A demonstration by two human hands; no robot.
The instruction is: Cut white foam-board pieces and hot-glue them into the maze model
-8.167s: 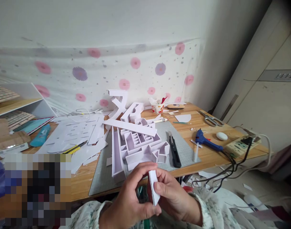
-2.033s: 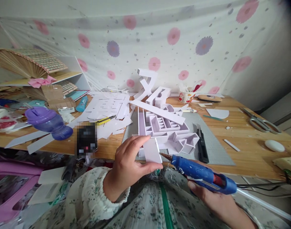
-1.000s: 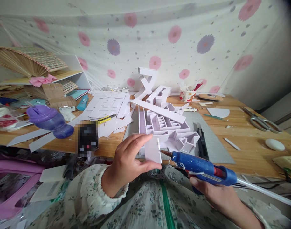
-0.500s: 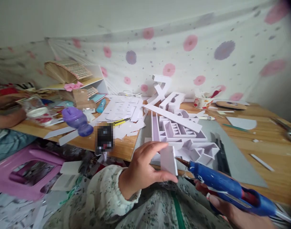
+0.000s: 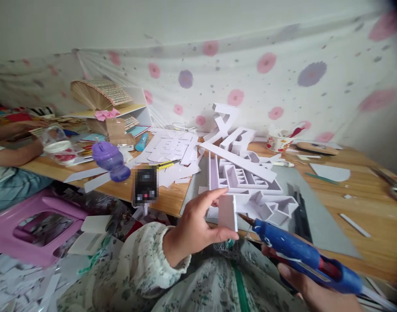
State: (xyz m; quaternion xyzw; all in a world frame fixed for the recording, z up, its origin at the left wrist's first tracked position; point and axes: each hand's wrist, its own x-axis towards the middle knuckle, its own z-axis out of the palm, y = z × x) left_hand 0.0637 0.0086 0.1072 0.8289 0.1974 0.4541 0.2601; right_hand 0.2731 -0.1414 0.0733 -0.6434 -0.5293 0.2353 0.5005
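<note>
Between the thumb and fingers of my left hand point(image 5: 193, 227) is a small white board piece point(image 5: 227, 213), held upright by its top and bottom edges. My right hand point(image 5: 310, 281) grips a blue hot glue gun point(image 5: 292, 245), a glue stick poking from its back end. The gun's nozzle points left, close to the edge of the white piece; I cannot tell whether they touch. Just behind my hands, a white board frame with compartments point(image 5: 247, 175) and an angular white hollow shape point(image 5: 266, 206) lie on a grey cutting mat point(image 5: 328, 227).
White hollow letter shapes point(image 5: 224, 123) are stacked behind the frame. Black-handled tools point(image 5: 301, 216) lie on the mat, scissors point(image 5: 396, 186) at the far right. A purple bottle point(image 5: 109, 160) and a phone on a stand point(image 5: 145, 186) are to the left. Another person's arm point(image 5: 19, 151) rests farther left.
The white piece and the glue gun's nozzle have shifted slightly left, still close together. The whole view has moved a little. Both hands keep their holds.
</note>
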